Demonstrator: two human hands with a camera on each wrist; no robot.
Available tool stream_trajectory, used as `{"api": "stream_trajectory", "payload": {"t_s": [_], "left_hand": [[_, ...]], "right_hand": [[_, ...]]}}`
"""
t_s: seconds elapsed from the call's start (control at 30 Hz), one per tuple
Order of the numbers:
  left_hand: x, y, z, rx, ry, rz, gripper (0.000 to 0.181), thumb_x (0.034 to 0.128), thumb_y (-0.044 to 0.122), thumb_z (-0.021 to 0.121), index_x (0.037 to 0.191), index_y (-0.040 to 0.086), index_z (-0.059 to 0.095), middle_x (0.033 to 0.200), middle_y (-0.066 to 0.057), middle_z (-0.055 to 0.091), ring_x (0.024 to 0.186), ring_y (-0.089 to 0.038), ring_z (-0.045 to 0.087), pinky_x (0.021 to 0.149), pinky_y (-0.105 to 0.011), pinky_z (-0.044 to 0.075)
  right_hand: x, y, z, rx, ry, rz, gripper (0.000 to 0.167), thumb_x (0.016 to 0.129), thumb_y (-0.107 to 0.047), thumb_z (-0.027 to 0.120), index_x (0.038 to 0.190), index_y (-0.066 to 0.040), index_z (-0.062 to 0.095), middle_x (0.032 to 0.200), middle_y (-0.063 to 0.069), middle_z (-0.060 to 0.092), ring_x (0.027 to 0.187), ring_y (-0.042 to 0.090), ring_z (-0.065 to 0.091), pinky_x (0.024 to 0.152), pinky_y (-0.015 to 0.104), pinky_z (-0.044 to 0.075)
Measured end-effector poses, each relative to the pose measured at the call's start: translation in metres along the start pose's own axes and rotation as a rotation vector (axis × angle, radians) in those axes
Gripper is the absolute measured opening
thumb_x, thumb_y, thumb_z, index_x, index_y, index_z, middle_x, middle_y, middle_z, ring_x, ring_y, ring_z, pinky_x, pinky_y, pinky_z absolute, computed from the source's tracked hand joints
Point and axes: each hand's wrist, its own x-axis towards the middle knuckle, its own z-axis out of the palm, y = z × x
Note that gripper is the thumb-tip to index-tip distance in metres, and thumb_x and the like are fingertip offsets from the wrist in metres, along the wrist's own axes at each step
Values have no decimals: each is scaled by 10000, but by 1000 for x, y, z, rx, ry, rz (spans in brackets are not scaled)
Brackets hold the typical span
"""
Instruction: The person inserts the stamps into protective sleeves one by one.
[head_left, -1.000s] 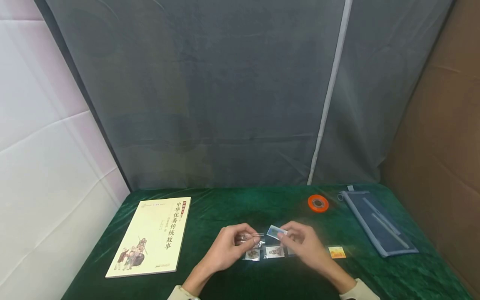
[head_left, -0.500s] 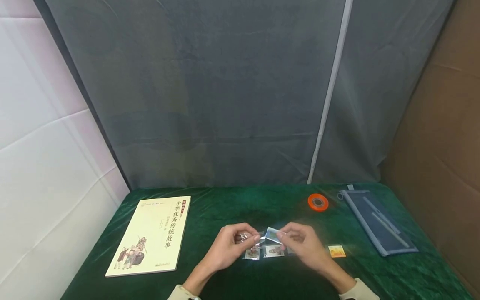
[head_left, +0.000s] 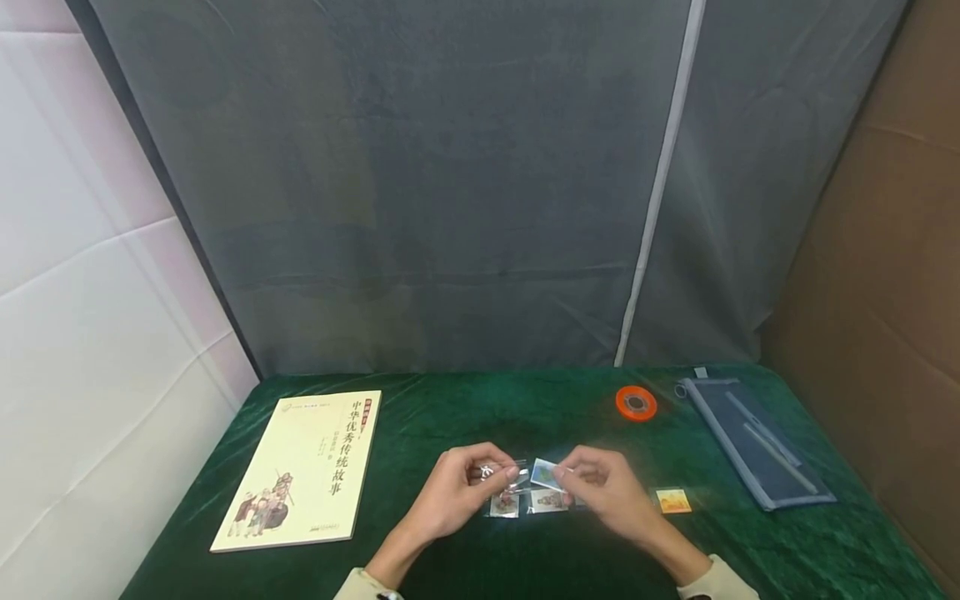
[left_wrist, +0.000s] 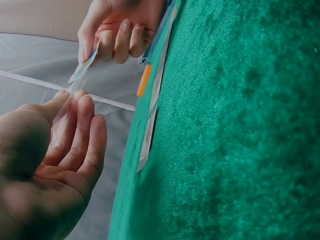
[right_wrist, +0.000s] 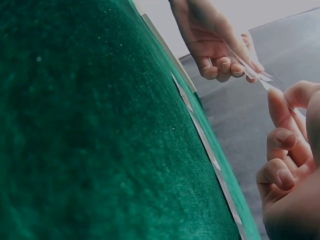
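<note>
My left hand (head_left: 459, 493) pinches a small clear plastic sleeve (left_wrist: 61, 120) between thumb and fingertips. In my right hand (head_left: 611, 493) a small blue-green stamp (head_left: 545, 474) with a white border is pinched by one end. The stamp's free end is at the mouth of the sleeve in the left wrist view; whether it is inside I cannot tell. Both hands are raised above the table. Below them lie a stamp in a clear sleeve (head_left: 505, 505) and another sleeved stamp (head_left: 548, 501), partly covered. A yellow-orange stamp (head_left: 673, 501) lies right of my right hand.
A cream-coloured book (head_left: 300, 467) lies on the left of the green cloth (head_left: 442, 417). At the back right is an orange round disc (head_left: 636, 403). A blue-edged zip pouch (head_left: 757, 446) with long thin items inside lies at the far right. A grey curtain (head_left: 450, 208) hangs behind.
The stamp in my right hand has shifted slightly and turned a little, its free end staying close to the sleeve. My left hand keeps its pinch, and the sleeve's edges have moved slightly.
</note>
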Motion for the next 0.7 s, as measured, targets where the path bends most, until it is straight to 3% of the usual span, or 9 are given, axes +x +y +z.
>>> {"api": "stream_trajectory", "payload": {"t_s": [0.27, 0.53, 0.7], "left_hand": [[0, 0, 1, -22, -9, -3, 88, 1020, 340, 778, 1058, 264, 798, 939, 43, 797, 681, -33, 611, 611, -203, 508], [0, -1, 2, -54, -16, -6, 104, 1020, 339, 778, 1061, 245, 796, 954, 29, 807, 743, -169, 699, 647, -222, 560], [1, -2, 2, -48, -8, -8, 104, 1022, 341, 775, 1062, 248, 796, 951, 34, 808, 735, -145, 684, 640, -220, 547]], "right_hand": [[0, 2, 1, -11, -27, 0, 114, 1087, -131, 646, 1060, -97, 752, 835, 200, 748, 736, 256, 754, 685, 351, 611], [0, 3, 0, -18, -41, 2, 112, 1094, -141, 642, 1074, -114, 749, 846, 181, 746, 759, 268, 758, 710, 357, 617], [-1, 2, -2, -13, -32, -27, 119, 1097, -122, 628, 1089, -106, 745, 843, 195, 749, 729, 270, 741, 654, 348, 598]]}}
